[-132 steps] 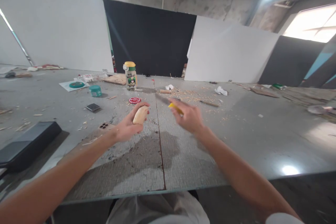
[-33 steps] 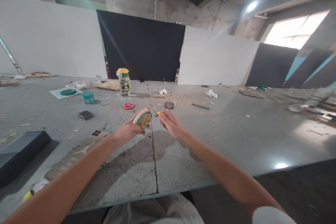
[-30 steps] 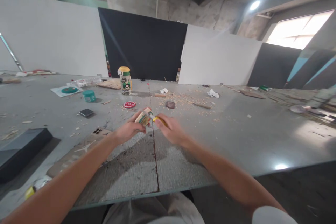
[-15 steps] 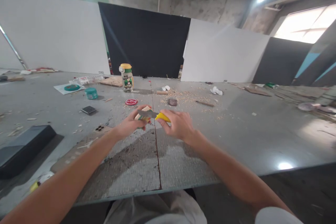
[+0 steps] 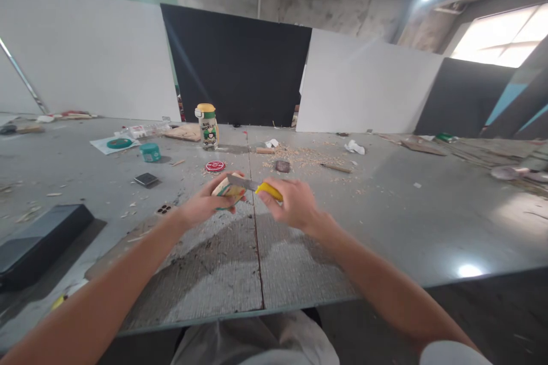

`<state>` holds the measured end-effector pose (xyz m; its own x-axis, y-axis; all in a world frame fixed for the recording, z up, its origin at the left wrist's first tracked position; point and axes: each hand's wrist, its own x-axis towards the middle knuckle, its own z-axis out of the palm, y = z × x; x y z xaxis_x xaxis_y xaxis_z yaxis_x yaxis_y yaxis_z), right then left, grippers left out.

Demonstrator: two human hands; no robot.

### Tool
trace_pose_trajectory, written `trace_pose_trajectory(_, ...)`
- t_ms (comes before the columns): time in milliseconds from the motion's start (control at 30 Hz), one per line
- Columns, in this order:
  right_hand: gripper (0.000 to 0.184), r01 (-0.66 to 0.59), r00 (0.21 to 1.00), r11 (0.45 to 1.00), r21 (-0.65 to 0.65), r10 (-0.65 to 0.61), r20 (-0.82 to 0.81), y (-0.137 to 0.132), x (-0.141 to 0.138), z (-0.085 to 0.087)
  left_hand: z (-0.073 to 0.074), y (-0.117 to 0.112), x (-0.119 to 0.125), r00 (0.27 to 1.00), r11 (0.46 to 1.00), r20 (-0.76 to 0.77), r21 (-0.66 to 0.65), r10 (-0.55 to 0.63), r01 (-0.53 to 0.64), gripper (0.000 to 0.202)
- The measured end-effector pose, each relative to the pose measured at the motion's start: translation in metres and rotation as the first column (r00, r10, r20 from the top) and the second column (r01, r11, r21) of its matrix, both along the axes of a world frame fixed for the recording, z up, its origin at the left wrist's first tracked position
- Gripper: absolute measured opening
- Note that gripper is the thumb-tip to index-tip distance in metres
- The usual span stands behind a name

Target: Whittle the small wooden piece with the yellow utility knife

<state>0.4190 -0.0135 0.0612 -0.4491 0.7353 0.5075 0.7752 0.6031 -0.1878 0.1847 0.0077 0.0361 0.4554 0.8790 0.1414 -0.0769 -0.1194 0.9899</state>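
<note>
My left hand (image 5: pixel 204 203) is wrapped round a small pale block (image 5: pixel 224 189) with green and orange marks on its face, held just above the table. In my right hand (image 5: pixel 296 203) is a knife (image 5: pixel 269 190) with a yellow handle, gripped with the fingers closed. Its grey blade points left and lies over the block's upper edge. Whether the blade cuts into the block or only rests on it, I cannot tell. Beyond my hands lie a round red lid (image 5: pixel 215 166) and a dark brown lump (image 5: pixel 282 166).
Pale shavings (image 5: pixel 306 155) are scattered behind my hands, near a short wooden stick (image 5: pixel 265 150) and a thin pencil-like tool (image 5: pixel 336 168). A yellow-capped bottle (image 5: pixel 208 128), a teal jar (image 5: pixel 149 152) and a black box (image 5: pixel 47 242) stand to the left. Crumpled tissue (image 5: pixel 354 147) lies at right.
The block has tipped in my left hand, so more of its marked face shows. The knife has shifted slightly right and down with my right hand, its blade still at the block.
</note>
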Motion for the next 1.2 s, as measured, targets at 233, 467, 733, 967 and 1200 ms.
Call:
trace_pose_trajectory(233,0.037,0.021,0.999,0.998,0.052,-0.023,0.039,-0.004,-0.003,-0.001,-0.008,0.006,-0.001,0.999,0.991,-0.034,0.135,0.006,-0.001,0.044)
trace_pose_trajectory(467,0.038,0.173,0.984,0.977,0.125,-0.176,0.007,0.026,0.030,0.004,0.004,0.003,-0.008,0.997,0.993,-0.038,0.101,-0.063,0.066,0.048)
trace_pose_trajectory(733,0.036,0.119,0.988,0.993,0.026,-0.115,-0.104,0.024,0.031,0.011,0.003,0.002,-0.013,0.996,0.982,-0.086,0.187,0.029,-0.012,0.063)
trace_pose_trajectory(967,0.034,-0.070,0.997,0.997,-0.026,0.069,-0.015,-0.010,-0.001,0.008,0.002,-0.001,-0.011,0.982,0.972,-0.165,0.229,0.091,-0.052,0.053)
trace_pose_trajectory(1200,0.033,-0.065,0.998,0.998,-0.027,0.065,-0.002,-0.012,-0.001,0.009,0.007,-0.004,-0.007,0.932,0.932,-0.318,0.358,0.173,-0.051,0.063)
